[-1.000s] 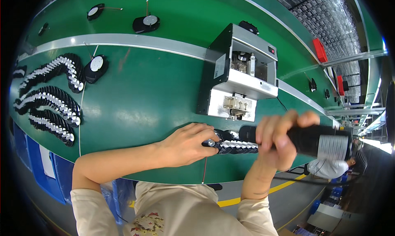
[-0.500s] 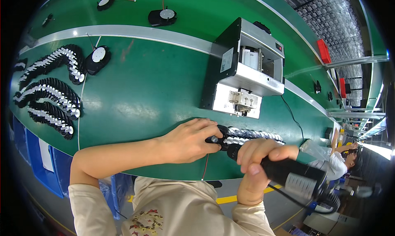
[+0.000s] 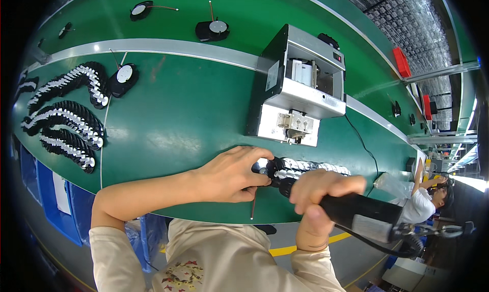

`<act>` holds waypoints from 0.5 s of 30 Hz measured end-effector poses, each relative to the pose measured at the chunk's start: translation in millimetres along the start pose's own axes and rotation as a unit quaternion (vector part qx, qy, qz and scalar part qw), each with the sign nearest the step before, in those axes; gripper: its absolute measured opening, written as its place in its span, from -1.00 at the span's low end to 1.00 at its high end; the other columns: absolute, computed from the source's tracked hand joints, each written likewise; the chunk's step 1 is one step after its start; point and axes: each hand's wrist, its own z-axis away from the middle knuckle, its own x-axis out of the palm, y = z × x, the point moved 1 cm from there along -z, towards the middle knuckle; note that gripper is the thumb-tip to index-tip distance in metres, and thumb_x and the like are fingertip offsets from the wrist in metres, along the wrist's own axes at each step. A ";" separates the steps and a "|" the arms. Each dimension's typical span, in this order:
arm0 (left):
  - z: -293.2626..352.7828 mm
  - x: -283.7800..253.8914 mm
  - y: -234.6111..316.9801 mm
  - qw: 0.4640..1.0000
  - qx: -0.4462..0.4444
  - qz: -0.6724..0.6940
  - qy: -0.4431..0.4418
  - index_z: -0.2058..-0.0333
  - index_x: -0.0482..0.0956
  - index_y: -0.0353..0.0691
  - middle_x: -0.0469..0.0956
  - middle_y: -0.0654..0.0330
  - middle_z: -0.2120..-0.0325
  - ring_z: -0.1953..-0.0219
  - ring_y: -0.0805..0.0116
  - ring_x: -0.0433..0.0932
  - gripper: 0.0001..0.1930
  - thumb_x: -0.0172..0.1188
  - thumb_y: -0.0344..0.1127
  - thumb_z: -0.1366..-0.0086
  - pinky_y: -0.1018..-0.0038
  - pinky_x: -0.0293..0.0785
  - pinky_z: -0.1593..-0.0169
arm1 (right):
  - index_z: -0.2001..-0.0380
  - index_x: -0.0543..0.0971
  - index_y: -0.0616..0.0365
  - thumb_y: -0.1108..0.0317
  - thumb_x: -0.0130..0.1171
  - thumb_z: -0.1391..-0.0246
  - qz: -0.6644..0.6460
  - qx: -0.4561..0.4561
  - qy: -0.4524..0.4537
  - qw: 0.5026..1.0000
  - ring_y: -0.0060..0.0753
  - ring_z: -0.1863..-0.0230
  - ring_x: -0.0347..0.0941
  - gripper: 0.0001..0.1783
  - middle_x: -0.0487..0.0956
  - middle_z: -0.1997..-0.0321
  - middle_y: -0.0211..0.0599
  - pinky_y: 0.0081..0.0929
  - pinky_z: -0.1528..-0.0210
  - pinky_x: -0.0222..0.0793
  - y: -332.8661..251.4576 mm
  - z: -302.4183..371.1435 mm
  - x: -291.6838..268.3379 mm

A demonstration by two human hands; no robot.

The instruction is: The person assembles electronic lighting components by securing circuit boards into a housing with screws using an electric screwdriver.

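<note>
My left hand (image 3: pixel 229 174) is closed around a black part with a silver round face (image 3: pixel 262 165), near the table's front edge. A thin red wire (image 3: pixel 252 208) hangs toward that edge from beneath the hand. My right hand (image 3: pixel 326 190) grips a thick black electric screwdriver (image 3: pixel 361 213), tilted with its front end toward the left hand; its tip is hard to make out. Behind and beside the right hand lies a row of overlapping black parts with silvery discs (image 3: pixel 316 166), partly hidden by that hand.
A grey machine (image 3: pixel 316 93) stands beyond my hands, its black cable (image 3: pixel 364 141) running right. Stacked rows of black-and-white parts (image 3: pixel 66 113) lie at left, near a single black part (image 3: pixel 123 80). More parts (image 3: pixel 213 30) sit on the far green strip. Another person (image 3: pixel 423 203) works at right.
The part's silver face now shows between my left fingers, where it was mostly covered. My right hand and the screwdriver have shifted slightly. The whole view has moved a little.
</note>
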 end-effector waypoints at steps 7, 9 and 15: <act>-5.2 -69.0 17.6 0.994 -0.036 -0.041 -0.093 0.14 0.55 -0.01 0.42 0.21 0.02 -0.10 0.13 0.32 -0.50 0.33 -0.38 0.20 0.16 0.16 -0.05 | 0.00 0.25 0.03 0.61 0.18 0.14 -0.093 -0.142 0.007 0.985 -0.48 0.77 0.37 -0.41 0.43 0.66 -0.37 -0.47 0.67 0.45 -36.9 -19.7 -38.2; -4.8 -101.6 5.9 0.976 -0.097 -0.105 -0.163 0.14 0.52 -0.01 0.46 0.25 0.05 -0.11 0.13 0.32 -0.47 0.30 -0.41 0.24 0.15 0.12 -0.08 | 0.02 0.25 0.04 0.61 0.18 0.14 -0.079 -0.134 0.004 0.988 -0.47 0.75 0.38 -0.42 0.43 0.65 -0.37 -0.46 0.67 0.45 -31.9 -19.2 -49.7; -25.5 -172.8 -73.9 0.908 -0.182 -0.359 0.116 0.01 0.42 -0.14 0.33 0.06 -0.13 -0.21 -0.01 0.25 -0.37 -0.05 -0.72 0.15 0.12 0.12 -0.23 | 0.09 0.26 0.06 0.55 0.29 0.13 -0.026 -0.120 0.032 0.992 -0.48 0.75 0.37 -0.46 0.43 0.63 -0.39 -0.47 0.68 0.43 -28.5 -12.0 -50.1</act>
